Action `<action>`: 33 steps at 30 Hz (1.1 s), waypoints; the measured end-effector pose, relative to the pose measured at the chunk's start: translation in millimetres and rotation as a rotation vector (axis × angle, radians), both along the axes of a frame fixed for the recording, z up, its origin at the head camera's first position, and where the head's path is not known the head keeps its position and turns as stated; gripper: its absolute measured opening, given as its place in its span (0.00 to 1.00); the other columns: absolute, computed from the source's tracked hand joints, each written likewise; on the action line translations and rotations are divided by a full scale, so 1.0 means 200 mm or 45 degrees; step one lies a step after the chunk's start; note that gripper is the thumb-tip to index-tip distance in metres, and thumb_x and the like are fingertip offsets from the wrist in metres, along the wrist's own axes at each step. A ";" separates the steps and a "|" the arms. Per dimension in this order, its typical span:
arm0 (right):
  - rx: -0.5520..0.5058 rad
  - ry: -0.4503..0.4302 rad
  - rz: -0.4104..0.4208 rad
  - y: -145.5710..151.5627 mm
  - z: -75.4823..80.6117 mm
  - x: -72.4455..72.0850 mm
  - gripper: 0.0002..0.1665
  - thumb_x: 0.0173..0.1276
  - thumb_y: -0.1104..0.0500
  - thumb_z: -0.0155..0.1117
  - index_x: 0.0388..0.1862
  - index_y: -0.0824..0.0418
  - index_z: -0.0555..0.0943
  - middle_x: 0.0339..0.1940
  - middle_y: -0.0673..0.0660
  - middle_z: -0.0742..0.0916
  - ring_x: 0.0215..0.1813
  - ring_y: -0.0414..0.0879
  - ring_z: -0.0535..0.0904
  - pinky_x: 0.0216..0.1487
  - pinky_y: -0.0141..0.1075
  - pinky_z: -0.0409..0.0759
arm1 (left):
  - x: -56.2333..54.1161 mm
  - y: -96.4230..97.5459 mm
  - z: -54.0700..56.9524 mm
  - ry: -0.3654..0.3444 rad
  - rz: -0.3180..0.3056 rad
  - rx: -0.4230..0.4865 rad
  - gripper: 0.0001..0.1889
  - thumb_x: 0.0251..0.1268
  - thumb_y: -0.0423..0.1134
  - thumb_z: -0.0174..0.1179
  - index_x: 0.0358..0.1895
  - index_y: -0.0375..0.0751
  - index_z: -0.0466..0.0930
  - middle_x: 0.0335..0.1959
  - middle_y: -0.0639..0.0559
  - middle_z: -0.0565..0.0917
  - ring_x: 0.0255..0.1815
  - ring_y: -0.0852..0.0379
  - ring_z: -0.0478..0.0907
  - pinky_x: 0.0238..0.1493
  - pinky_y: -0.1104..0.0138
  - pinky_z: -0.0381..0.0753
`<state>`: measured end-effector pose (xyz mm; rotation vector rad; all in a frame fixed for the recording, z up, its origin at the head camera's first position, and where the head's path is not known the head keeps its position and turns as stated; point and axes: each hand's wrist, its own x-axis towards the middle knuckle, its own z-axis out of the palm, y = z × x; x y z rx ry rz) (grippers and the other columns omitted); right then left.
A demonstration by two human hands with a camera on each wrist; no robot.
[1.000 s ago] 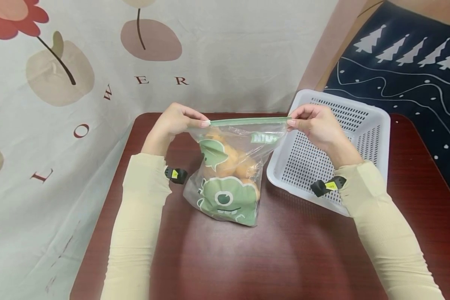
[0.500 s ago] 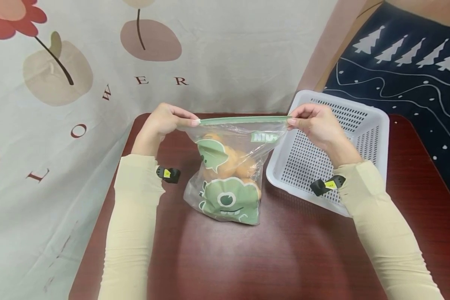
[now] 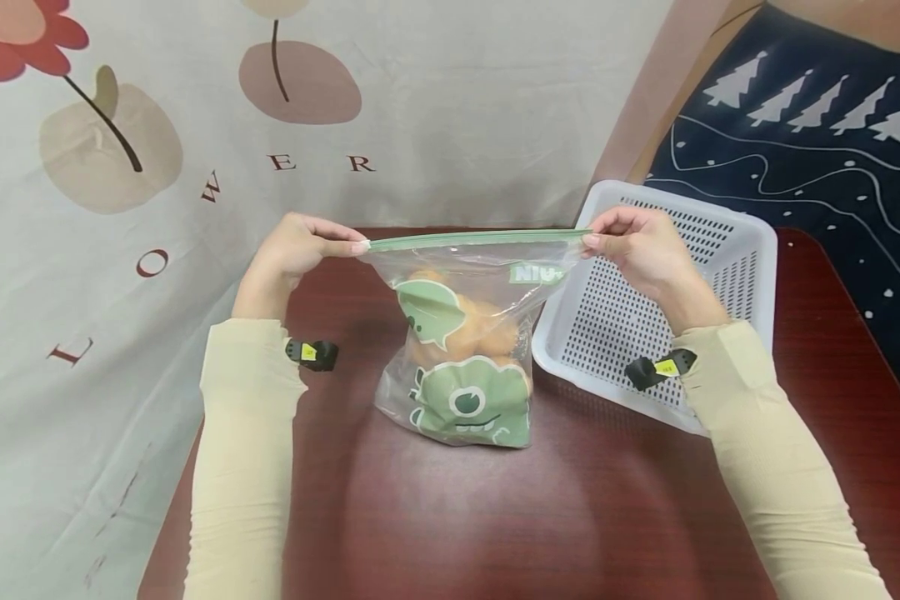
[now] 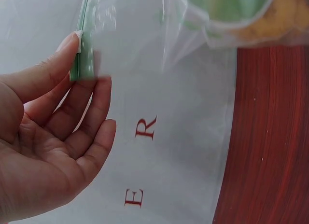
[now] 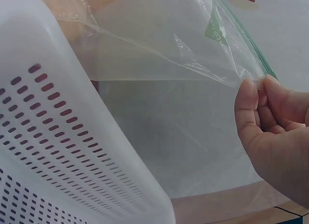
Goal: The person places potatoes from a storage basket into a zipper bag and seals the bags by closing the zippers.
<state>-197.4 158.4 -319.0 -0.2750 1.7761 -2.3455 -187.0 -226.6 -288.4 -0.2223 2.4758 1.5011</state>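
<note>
A clear slider zip bag (image 3: 468,404) printed with green cartoon monsters stands on the table, holding several round orange fruits (image 3: 487,329). Its green zip strip (image 3: 480,240) is stretched level between both hands. At the strip's left end my left hand (image 3: 288,248) pinches the small white slider (image 4: 79,41) between thumb and fingers; the other fingers curve loosely below it. My right hand (image 3: 641,250) pinches the opposite top corner of the bag, thumb against fingertip, as the right wrist view also shows. The strip looks pressed together along its length.
A white perforated plastic basket (image 3: 543,337) stands right of the bag, under my right forearm. The dark red wooden table (image 3: 450,533) ends at the back against a pale printed cloth (image 3: 465,125). A navy cloth with white trees (image 3: 810,158) hangs at the right.
My left hand has slid left along the zip strip with the slider, to the bag's left end. My right hand has kept its corner, shifting slightly right; the bag moved slightly right too.
</note>
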 end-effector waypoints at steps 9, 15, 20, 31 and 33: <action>-0.023 -0.027 0.010 -0.01 0.01 0.00 0.10 0.56 0.82 0.54 0.25 0.72 0.79 0.22 0.57 0.83 0.26 0.45 0.79 0.33 0.29 0.83 | 0.02 -0.04 0.02 0.006 -0.001 0.033 0.04 0.47 0.38 0.70 0.26 0.54 0.87 0.29 0.62 0.82 0.55 0.54 0.67 0.68 0.55 0.57; -0.052 -0.029 0.016 -0.03 0.02 0.00 0.12 0.56 0.82 0.54 0.25 0.71 0.80 0.22 0.58 0.83 0.26 0.45 0.79 0.34 0.30 0.84 | 0.03 -0.07 0.04 0.020 0.002 0.077 0.06 0.48 0.36 0.69 0.25 0.56 0.87 0.27 0.64 0.82 0.51 0.57 0.68 0.67 0.57 0.59; -0.060 -0.055 0.011 -0.04 0.01 0.00 0.11 0.56 0.81 0.54 0.26 0.71 0.80 0.24 0.58 0.83 0.28 0.46 0.80 0.36 0.31 0.85 | 0.04 -0.07 0.04 0.032 0.022 0.080 0.06 0.48 0.37 0.69 0.23 0.56 0.86 0.26 0.65 0.81 0.51 0.56 0.68 0.67 0.57 0.59; -0.084 -0.080 0.050 -0.02 -0.01 0.00 0.10 0.59 0.80 0.53 0.31 0.71 0.80 0.29 0.60 0.83 0.33 0.48 0.82 0.44 0.35 0.84 | 0.02 -0.08 -0.06 0.011 0.080 0.077 0.03 0.48 0.40 0.70 0.27 0.54 0.86 0.38 0.57 0.79 0.54 0.54 0.65 0.63 0.57 0.65; -0.106 -0.098 0.062 -0.02 -0.02 -0.01 0.09 0.59 0.79 0.54 0.33 0.72 0.80 0.31 0.62 0.83 0.35 0.49 0.82 0.45 0.36 0.84 | 0.02 -0.08 -0.08 0.012 0.096 0.102 0.03 0.48 0.40 0.69 0.27 0.54 0.86 0.37 0.59 0.79 0.52 0.56 0.65 0.60 0.59 0.67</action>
